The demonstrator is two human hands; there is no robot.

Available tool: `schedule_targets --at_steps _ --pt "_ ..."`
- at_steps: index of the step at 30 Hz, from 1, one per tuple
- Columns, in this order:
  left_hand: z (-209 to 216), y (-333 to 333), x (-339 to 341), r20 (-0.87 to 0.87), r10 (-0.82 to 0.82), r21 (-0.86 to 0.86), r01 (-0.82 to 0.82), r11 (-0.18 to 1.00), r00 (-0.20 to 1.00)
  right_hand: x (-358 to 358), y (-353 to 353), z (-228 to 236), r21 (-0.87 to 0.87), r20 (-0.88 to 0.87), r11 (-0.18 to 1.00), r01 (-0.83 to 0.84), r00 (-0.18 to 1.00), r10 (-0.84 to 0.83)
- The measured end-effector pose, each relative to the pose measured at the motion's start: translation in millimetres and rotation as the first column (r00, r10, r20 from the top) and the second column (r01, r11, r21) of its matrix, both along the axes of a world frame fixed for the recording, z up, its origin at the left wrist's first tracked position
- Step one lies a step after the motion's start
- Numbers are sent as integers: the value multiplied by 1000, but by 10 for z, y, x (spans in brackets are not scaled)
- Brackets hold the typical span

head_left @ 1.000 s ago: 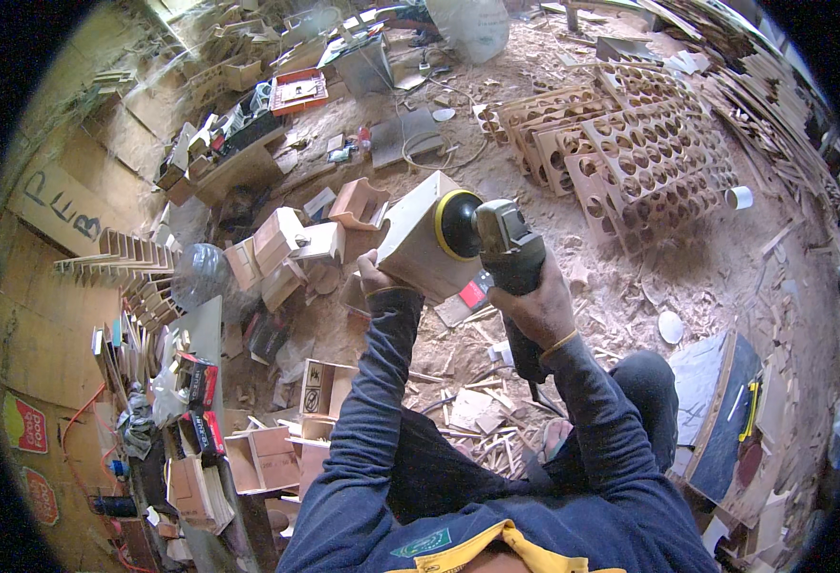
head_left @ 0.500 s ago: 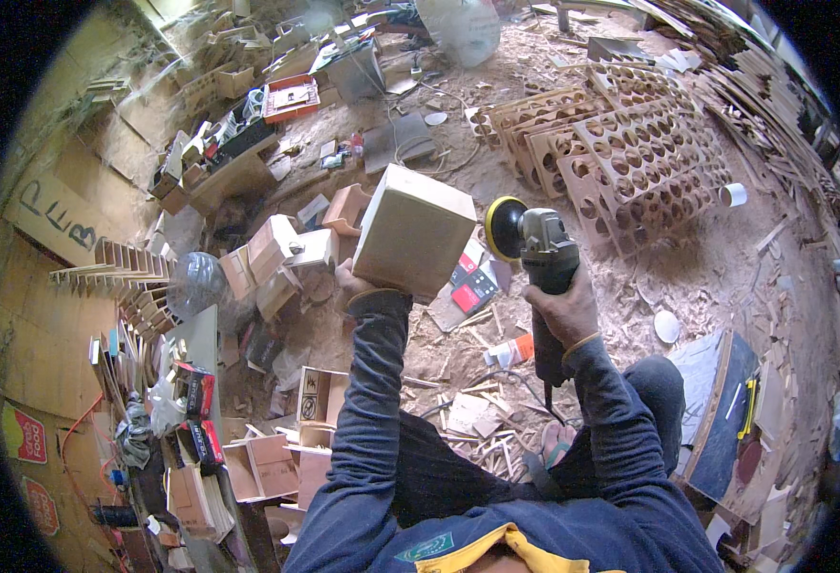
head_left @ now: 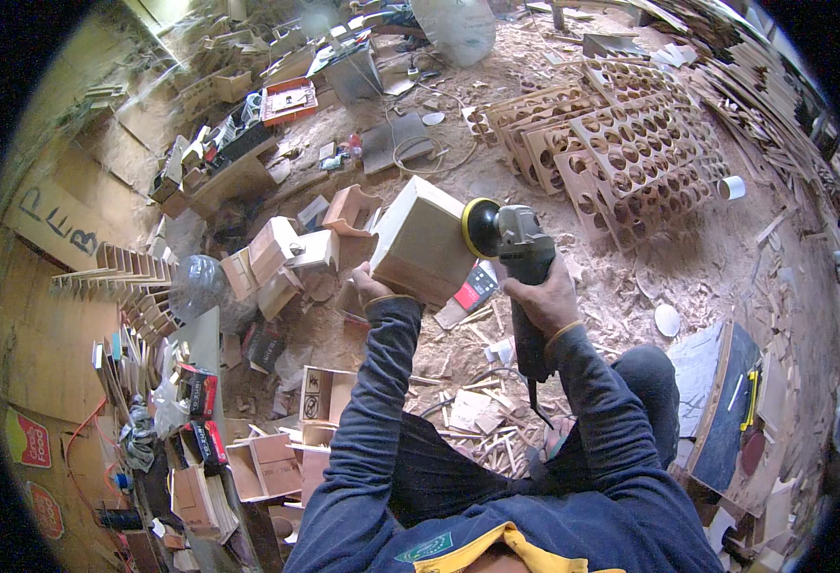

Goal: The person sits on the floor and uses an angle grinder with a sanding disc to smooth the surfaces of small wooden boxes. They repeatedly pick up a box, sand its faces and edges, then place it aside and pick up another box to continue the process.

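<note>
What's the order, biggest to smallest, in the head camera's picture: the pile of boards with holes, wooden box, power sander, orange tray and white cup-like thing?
1. Pile of boards with holes
2. Wooden box and power sander: too alike to rank, and probably enlarged by nearness
3. Orange tray
4. White cup-like thing

perforated wooden panels [head_left: 620, 151] lean together at upper right; a white cylinder [head_left: 731, 187] lies beside them; an orange tray [head_left: 290, 116] sits at upper left; a yellow tool [head_left: 751, 401] rests on a blue board [head_left: 718, 430].
</note>
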State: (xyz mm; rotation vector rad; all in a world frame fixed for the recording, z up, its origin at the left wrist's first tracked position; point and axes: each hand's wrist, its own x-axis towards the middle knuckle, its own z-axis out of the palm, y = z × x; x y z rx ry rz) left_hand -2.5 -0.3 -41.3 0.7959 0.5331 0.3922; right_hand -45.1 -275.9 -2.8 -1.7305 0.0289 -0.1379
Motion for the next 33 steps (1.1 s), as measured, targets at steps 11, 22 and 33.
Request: schedule_targets --at_steps 11,22,33 --pt "78 -83 -30 -33 49 31 -48 998 998 28 -24 -53 -109 -48 992 70 996 -75" --pt "-287 539 173 226 51 195 -97 976 973 -2 -194 -137 206 -183 978 17 983 21" --pt "143 153 -119 230 121 230 -175 957 966 -56 -174 51 412 -140 903 -126 970 199"
